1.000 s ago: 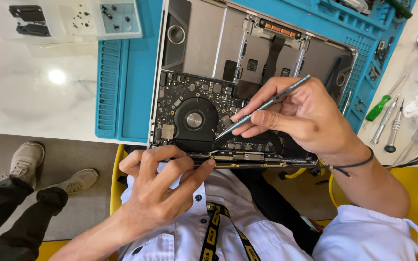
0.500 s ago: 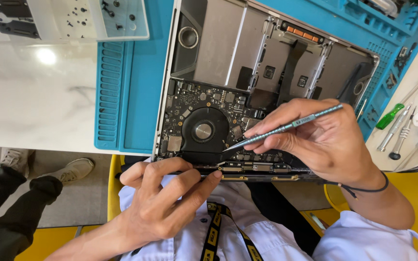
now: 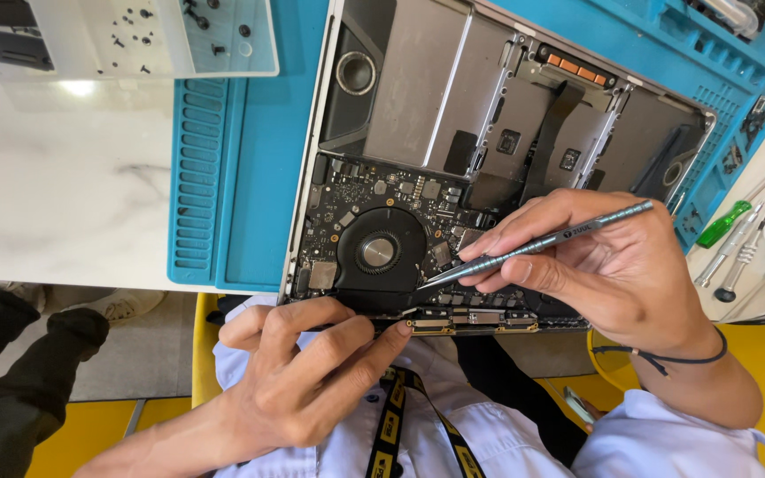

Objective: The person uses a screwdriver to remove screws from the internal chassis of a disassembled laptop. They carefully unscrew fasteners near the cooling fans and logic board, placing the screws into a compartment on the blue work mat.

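A white worktop (image 3: 55, 195) carried a blue repair mat (image 3: 250, 177), and on it, ahead of both hands, lay an opened laptop (image 3: 453, 106) with its grey inner panels and dark circuit board exposed. The left hand (image 3: 298, 385) rested at the laptop's near edge, fingers curled and pressing the hinge side, holding nothing else. The right hand (image 3: 613, 265) gripped a slim metal tool (image 3: 533, 243) between thumb and fingers, its tip lying just beside the round black fan (image 3: 378, 250), to that hand's left. A clear tray of small screws (image 3: 135, 35) sat well beyond the left hand. Screwdrivers (image 3: 737, 239) lay just right of the right hand.
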